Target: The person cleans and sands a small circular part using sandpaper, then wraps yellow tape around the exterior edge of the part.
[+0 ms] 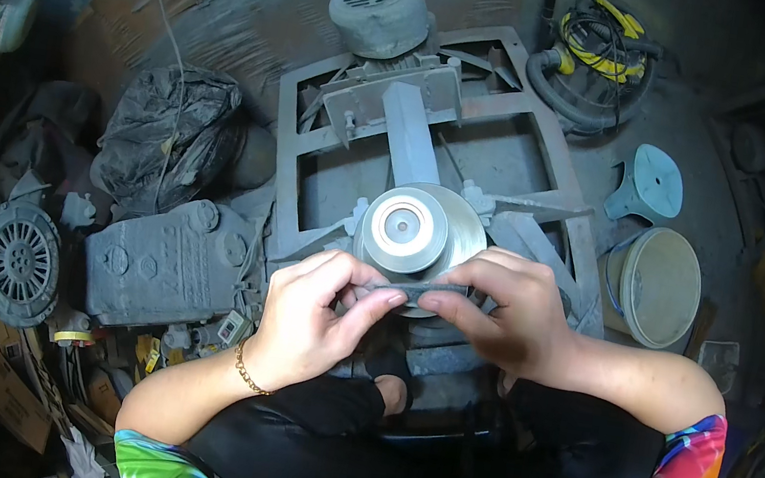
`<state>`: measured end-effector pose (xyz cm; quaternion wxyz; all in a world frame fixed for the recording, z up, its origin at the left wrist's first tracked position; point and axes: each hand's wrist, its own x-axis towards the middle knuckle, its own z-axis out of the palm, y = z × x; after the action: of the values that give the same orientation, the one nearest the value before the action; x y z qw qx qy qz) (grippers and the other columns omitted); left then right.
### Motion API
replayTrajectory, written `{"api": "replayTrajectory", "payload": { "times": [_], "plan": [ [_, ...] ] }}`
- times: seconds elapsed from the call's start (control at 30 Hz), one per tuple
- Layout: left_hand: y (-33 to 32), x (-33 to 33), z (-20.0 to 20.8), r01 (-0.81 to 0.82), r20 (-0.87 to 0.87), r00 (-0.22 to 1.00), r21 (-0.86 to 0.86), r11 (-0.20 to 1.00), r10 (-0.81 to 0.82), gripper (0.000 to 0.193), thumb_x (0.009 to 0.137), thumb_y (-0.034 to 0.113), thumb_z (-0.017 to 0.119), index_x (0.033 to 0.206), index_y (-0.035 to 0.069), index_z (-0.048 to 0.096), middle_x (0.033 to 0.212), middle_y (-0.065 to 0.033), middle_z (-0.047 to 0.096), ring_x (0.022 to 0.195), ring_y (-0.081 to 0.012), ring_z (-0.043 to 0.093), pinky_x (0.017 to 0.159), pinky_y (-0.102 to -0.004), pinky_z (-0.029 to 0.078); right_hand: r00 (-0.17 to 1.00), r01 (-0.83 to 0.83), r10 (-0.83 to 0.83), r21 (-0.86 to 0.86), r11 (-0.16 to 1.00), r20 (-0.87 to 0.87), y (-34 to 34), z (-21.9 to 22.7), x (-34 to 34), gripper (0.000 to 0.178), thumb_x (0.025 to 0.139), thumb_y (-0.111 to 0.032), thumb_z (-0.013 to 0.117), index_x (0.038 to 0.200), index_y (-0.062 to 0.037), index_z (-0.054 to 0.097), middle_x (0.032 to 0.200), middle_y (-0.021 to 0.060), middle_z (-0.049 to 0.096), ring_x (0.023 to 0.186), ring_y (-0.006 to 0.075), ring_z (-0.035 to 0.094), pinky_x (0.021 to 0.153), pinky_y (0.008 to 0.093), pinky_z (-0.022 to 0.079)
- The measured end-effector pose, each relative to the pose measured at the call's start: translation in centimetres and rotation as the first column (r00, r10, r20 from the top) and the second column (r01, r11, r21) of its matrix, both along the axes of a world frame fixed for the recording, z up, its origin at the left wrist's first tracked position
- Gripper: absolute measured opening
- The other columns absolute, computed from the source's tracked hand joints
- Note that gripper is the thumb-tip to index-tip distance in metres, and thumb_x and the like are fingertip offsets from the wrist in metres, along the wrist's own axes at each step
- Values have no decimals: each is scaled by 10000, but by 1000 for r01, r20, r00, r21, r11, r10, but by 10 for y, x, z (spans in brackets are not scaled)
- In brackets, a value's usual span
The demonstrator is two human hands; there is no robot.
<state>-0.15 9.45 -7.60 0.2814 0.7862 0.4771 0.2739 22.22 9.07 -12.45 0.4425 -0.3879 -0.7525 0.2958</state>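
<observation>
Between my two hands is a thin dark grey strip [413, 291], held level by its ends. My left hand [318, 307], with a gold chain bracelet at the wrist, pinches one end between thumb and fingers. The other end sits in the pinch of my right hand [514, 316]. Directly beyond the strip is a round metal grinding wheel [462, 234] with a smaller pale disc on top. The strip overlaps the wheel's near edge; I cannot tell whether it touches. My fingers cover both strip ends.
Behind the wheel, a dusty metal frame [546, 140] carries a motor [376, 16]. Left lie a black plastic bag [166, 132], a grey machine housing [163, 264] and a slotted round cover [18, 264]. Right stand a white bucket [632, 291], a light blue stool [653, 185] and a yellow-black vacuum cleaner [602, 59].
</observation>
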Motion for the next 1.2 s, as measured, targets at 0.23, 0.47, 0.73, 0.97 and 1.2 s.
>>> {"api": "replayTrajectory", "payload": {
  "times": [0.23,0.47,0.73,0.97,1.2],
  "plan": [
    [3,-2,-11,-36,-32,999,61,997,38,168,829,60,800,802,-5,647,718,-93,693,626,-145,657,579,-265,496,995,94,-94,9,996,-17,6,-4,-6,237,832,-239,792,823,-24,693,718,140,648,690,322,647,647,405,504],
    [5,-3,-9,-43,-28,999,57,997,45,176,837,55,791,795,-7,633,709,-92,689,623,-133,652,580,-259,494,994,113,-113,24,993,2,8,-6,-8,233,834,-243,793,816,-32,693,713,136,650,695,325,657,638,398,510],
    [7,-7,-13,-55,1,998,6,998,55,177,837,49,791,797,-9,628,715,-93,695,635,-121,658,591,-257,499,995,100,-100,-10,995,5,9,-4,-10,236,851,-250,775,822,-29,698,722,141,656,695,329,662,640,398,517],
    [8,-6,-13,-43,-42,998,41,998,45,179,829,43,795,794,-9,627,726,-95,700,649,-135,671,602,-260,507,994,105,-105,23,994,13,10,-8,-8,210,784,-187,835,816,-15,719,756,137,690,659,276,673,568,341,504],
    [8,-6,-13,-49,-29,998,15,999,49,191,820,51,803,791,-7,624,724,-93,698,650,-131,667,604,-266,508,994,107,-107,1,994,17,10,-7,-9,217,785,-192,835,810,-13,715,747,136,685,639,275,663,553,345,495]
  ]
}}
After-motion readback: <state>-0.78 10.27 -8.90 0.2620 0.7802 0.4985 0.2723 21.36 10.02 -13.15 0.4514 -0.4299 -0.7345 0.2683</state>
